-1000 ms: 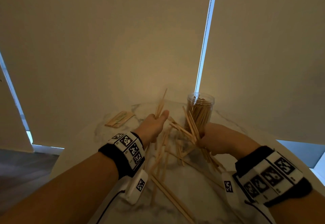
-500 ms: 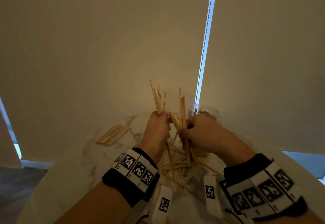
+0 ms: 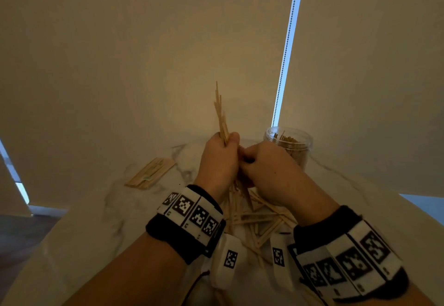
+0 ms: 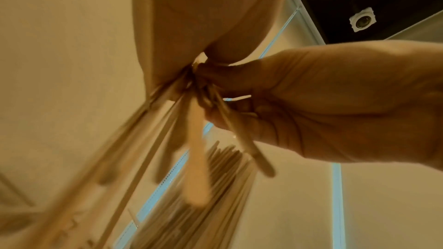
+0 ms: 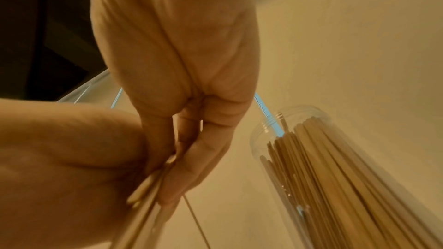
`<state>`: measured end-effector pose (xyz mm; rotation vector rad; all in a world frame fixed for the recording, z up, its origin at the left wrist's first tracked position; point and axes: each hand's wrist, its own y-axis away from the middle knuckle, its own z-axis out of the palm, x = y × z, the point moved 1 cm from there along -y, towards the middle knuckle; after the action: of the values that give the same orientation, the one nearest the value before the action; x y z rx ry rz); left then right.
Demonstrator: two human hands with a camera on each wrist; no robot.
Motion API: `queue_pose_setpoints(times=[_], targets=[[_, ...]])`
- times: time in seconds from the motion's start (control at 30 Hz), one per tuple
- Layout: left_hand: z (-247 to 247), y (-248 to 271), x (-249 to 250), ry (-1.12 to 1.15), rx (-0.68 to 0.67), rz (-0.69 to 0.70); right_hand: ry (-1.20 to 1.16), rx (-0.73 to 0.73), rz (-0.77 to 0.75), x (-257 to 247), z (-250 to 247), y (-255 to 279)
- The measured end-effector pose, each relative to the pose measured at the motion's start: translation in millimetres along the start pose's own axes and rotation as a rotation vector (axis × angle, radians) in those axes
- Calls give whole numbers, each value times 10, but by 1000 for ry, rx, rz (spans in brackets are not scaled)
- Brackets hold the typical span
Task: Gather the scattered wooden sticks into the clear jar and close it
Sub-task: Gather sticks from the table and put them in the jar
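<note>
Gripping a bundle of thin pale wooden sticks (image 3: pixel 220 115) in its fist, the left hand (image 3: pixel 219 161) is raised above the round white marble-patterned table (image 3: pixel 101 216), the stick tips fanning upward past the thumb. The right hand (image 3: pixel 271 171) presses against it knuckle to knuckle, its fingers curled around the lower part of the same bundle; the left wrist view shows its fingers (image 4: pixel 239 82) pinching the sticks where they leave the left fist, though motion blur hides the exact hold. More scattered loose sticks (image 3: pixel 259 219) lie criss-crossed on the table below and between the two wrists. Just beyond the right hand, toward the far edge of the table, stands the clear cylindrical plastic jar (image 3: pixel 288 141), upright, lidless and already packed with sticks standing on end, as the right wrist view shows close by (image 5: pixel 318 168). A flat rectangular stack of wide wooden sticks (image 3: pixel 150 173) lies apart on the far left of the table. Both wrists wear black bands with white coded markers (image 3: pixel 189 212).
</note>
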<state>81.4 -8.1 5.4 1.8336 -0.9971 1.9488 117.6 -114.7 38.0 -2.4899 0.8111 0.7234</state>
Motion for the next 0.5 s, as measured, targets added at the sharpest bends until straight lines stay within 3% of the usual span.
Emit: queue_pose_setpoints(times=[0.13, 0.33, 0.5], targets=[[-117, -104, -20, 180, 45, -103, 36, -102, 21, -29, -32, 61], [-144, -125, 92, 451, -2, -198, 187, -316, 15, -52, -34, 108], [-39, -37, 100, 564, -56, -216, 180, -315, -41, -72, -32, 120]])
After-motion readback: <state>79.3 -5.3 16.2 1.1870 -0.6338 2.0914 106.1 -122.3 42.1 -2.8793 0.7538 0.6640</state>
